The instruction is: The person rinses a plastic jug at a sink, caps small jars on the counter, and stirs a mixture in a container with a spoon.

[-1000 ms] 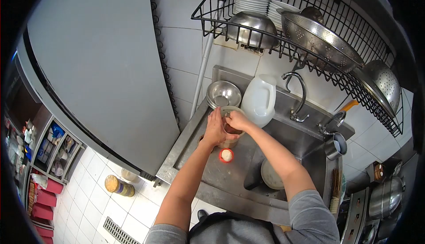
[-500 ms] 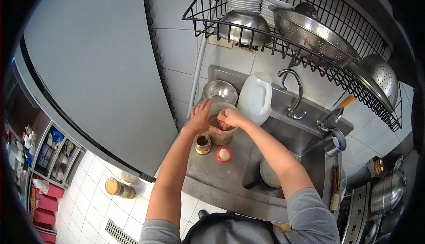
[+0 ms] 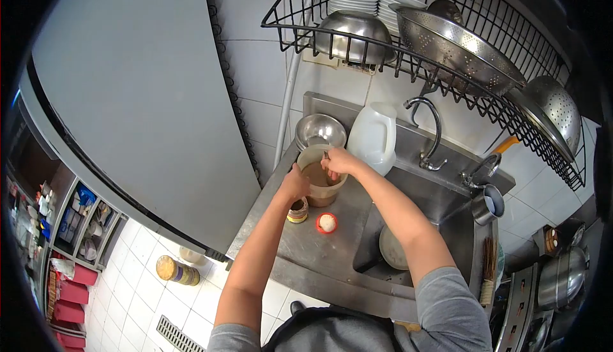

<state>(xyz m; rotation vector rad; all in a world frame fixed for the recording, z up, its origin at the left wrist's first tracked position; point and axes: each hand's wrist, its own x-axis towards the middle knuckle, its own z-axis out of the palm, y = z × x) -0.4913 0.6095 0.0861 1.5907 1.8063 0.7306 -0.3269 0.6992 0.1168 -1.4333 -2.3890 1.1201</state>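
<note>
A translucent plastic tub [image 3: 324, 197] with brown liquid in it stands on the steel counter. My left hand [image 3: 295, 184] is closed on its left rim. My right hand [image 3: 340, 163] is over the opening at the right side, fingers closed round something thin with a short dark end showing; its kind I cannot make out. Just below my left hand is a small open jar [image 3: 297, 214] with dark contents, partly hidden by that hand. A red lid [image 3: 326, 224] with a pale inside lies beside the jar.
Behind the tub are a steel bowl [image 3: 320, 130] and a white plastic jug [image 3: 372, 138]. To the right is the sink [image 3: 415, 192] with a pan [image 3: 393, 248] in it and a faucet [image 3: 437, 122] above. A wire rack [image 3: 408, 68] holding dishes and colanders overhangs the back.
My left hand, spread open over the tub's edge before, has come down and closed on the left rim. My right hand stays at the tub. The view has shifted slightly.
</note>
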